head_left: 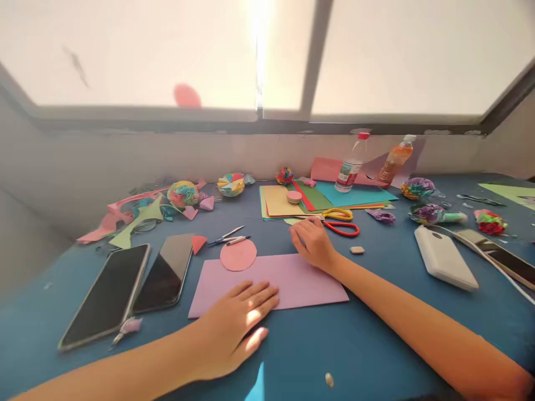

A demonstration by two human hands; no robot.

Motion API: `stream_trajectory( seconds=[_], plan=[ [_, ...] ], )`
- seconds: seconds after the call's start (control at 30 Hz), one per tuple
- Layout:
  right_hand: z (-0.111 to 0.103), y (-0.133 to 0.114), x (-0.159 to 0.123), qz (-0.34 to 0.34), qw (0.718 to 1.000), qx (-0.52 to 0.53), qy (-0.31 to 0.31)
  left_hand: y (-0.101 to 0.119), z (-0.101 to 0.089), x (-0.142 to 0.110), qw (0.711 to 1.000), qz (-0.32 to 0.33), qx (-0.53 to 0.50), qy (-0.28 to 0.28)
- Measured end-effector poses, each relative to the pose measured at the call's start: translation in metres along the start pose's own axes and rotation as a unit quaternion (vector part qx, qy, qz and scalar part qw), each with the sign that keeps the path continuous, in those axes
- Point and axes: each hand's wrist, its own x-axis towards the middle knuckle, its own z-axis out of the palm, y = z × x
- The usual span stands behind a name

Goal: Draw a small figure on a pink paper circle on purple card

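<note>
My left hand (234, 328) lies flat, open, with its fingers on the lower part of a purple sheet of paper (309, 284). At the sheet's far edge, my right hand (312, 242) has its fingers bent and drawn together; what they hold, if anything, is hidden. Scissors (343, 228) with a red and a yellow handle lie just beyond this hand, their blades partly covered by it. A pink paper circle (238, 254) overlaps the sheet's far left edge. Pens (228, 239) lie behind the circle. A small eraser (357, 250) is right of my right hand.
Two phones (104, 295) (167, 273) lie left of the sheet. Coloured papers (355, 194) and two bottles (350, 170) (395, 161) are at the back. Paper scraps (137, 211) and paper balls (183, 195) lie back left. A white power bank (445, 259) with a cable is at right.
</note>
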Motion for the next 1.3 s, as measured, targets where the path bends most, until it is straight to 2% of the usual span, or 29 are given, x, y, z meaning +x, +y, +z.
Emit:
stream_trajectory(
  seconds=[0.13, 0.23, 0.33, 0.43, 0.5, 0.63, 0.7, 0.8, 0.87, 1.03, 1.1, 1.2, 1.3],
  plan=[
    [-0.007, 0.0, -0.003, -0.05, 0.993, 0.077, 0.077, 0.002, -0.009, 0.002, 1.0, 0.006, 0.014, -0.016],
    [-0.012, 0.007, -0.004, -0.035, 0.986, 0.099, 0.133, 0.0, -0.01, 0.004, 0.998, 0.044, 0.04, 0.003],
    [-0.012, 0.01, -0.004, -0.003, 0.985, 0.108, 0.137, -0.005, 0.006, 0.002, 0.988, 0.109, 0.074, 0.078],
    [-0.008, 0.007, -0.004, 0.013, 0.985, 0.112, 0.13, -0.011, 0.023, 0.003, 0.971, 0.142, 0.093, 0.171],
    [-0.005, 0.006, -0.003, 0.01, 0.986, 0.108, 0.123, -0.012, 0.026, 0.003, 0.968, 0.14, 0.094, 0.185],
    [-0.005, 0.009, -0.001, -0.01, 0.993, 0.084, 0.082, -0.007, 0.011, -0.002, 0.98, 0.113, 0.1, 0.132],
    [-0.008, 0.013, -0.001, -0.065, 0.994, 0.049, 0.068, -0.005, 0.003, -0.006, 0.986, 0.104, 0.092, 0.096],
    [-0.015, 0.019, -0.002, -0.186, 0.98, -0.035, 0.064, -0.003, -0.001, -0.009, 0.99, 0.101, 0.075, 0.065],
    [-0.018, 0.017, -0.001, -0.22, 0.972, -0.065, 0.05, -0.003, 0.0, -0.009, 0.991, 0.094, 0.067, 0.059],
    [-0.026, -0.006, 0.002, -0.247, 0.967, -0.064, 0.001, -0.002, 0.001, -0.009, 0.994, 0.08, 0.049, 0.048],
    [-0.031, -0.016, 0.004, -0.276, 0.96, -0.051, -0.006, 0.0, 0.002, -0.008, 0.996, 0.068, 0.039, 0.042],
    [-0.039, -0.028, 0.006, -0.354, 0.934, -0.056, 0.022, 0.006, 0.008, -0.004, 0.998, 0.032, 0.036, 0.037],
    [-0.045, -0.036, 0.01, -0.352, 0.934, -0.048, 0.039, 0.013, 0.016, 0.006, 0.998, -0.001, 0.036, 0.042]
  ],
)
